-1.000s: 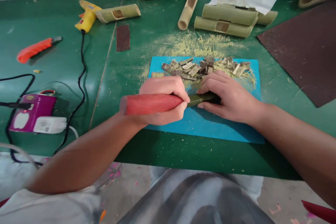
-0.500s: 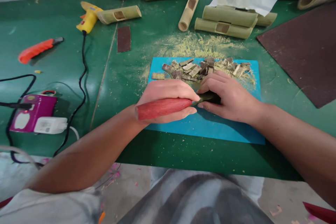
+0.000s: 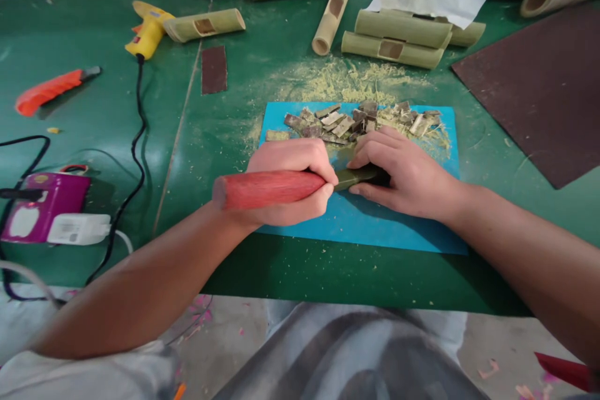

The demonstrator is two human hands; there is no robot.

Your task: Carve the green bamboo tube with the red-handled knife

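Note:
My left hand (image 3: 293, 181) is wrapped round the red wooden handle (image 3: 262, 189) of a hand tool, which points right over a blue cutting mat (image 3: 375, 225). My right hand (image 3: 405, 175) presses down on a dark green bamboo piece (image 3: 359, 176) that lies on the mat, fingers closed over it. The tool's tip meets the left end of that piece and is hidden between my hands. A heap of small cut bamboo chips (image 3: 349, 122) lies just beyond my fingers on the mat.
Cut bamboo tubes (image 3: 391, 37) with square holes lie at the back, with sawdust (image 3: 347, 78) before them. A yellow glue gun (image 3: 147, 31), an orange utility knife (image 3: 47, 90), a purple power unit (image 3: 44, 206) and cables sit on the left. Dark sandpaper (image 3: 539, 87) lies right.
My left hand pushed the red-handled tool rightward toward the bamboo piece, then drew it back left to about where it began. My right hand stayed on the piece.

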